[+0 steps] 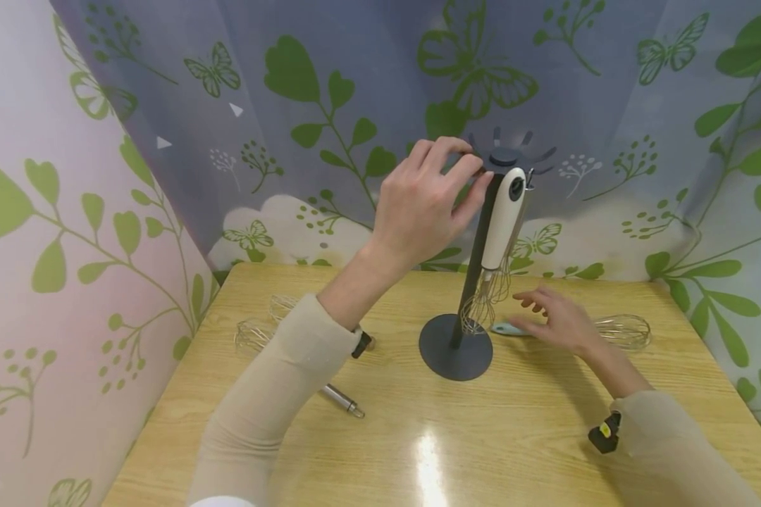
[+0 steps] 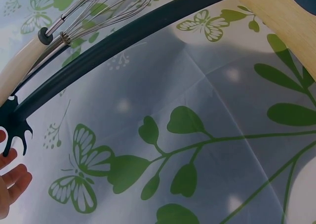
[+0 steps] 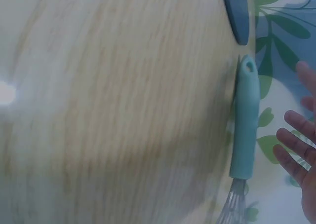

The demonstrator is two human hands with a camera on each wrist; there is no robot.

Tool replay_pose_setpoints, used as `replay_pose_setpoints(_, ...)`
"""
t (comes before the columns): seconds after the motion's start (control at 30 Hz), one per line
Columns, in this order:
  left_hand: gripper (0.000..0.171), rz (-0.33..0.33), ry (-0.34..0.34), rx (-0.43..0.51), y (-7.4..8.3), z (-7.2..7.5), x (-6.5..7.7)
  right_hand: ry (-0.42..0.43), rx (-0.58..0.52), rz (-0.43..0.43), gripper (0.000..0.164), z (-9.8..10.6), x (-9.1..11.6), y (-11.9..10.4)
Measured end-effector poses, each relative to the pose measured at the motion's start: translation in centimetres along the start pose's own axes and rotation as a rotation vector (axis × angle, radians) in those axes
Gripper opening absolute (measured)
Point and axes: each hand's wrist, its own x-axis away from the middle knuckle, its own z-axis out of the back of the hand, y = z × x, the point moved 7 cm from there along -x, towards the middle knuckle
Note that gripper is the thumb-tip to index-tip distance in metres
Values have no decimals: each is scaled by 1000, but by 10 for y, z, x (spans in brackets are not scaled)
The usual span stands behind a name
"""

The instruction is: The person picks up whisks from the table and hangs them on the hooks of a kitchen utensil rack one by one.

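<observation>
My left hand (image 1: 425, 193) is raised at the top of a dark utensil stand (image 1: 475, 260), its fingertips right at the hooks and its fingers loosely bent. From the stand hangs a whisk with a cream handle (image 1: 502, 225); a second, metal-handled whisk hangs behind it. In the left wrist view, a few fingers (image 2: 17, 177) show beside the hooks at the left edge. Lower down, my right hand (image 1: 561, 320) hovers over a whisk with a light blue handle (image 3: 246, 120) that lies on the table. Its fingers are relaxed and apart from the handle in the right wrist view.
Left on the wooden table (image 1: 380, 451) lie more whisks, one with a steel handle (image 1: 339, 399), partly hidden by my left sleeve. The stand's round base (image 1: 444, 362) sits near the back. A printed curtain (image 1: 368, 63) hangs close behind the table.
</observation>
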Motion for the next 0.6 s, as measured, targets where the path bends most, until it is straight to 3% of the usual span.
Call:
replay_pose_setpoints(0.23,30,3,5,4,0,0,0,-85,14,-61,60,-12,2,11)
replay_pose_setpoints(0.6,29,-1,-8,0,0,0,-1,-113,27,-53,63,-21,6,17)
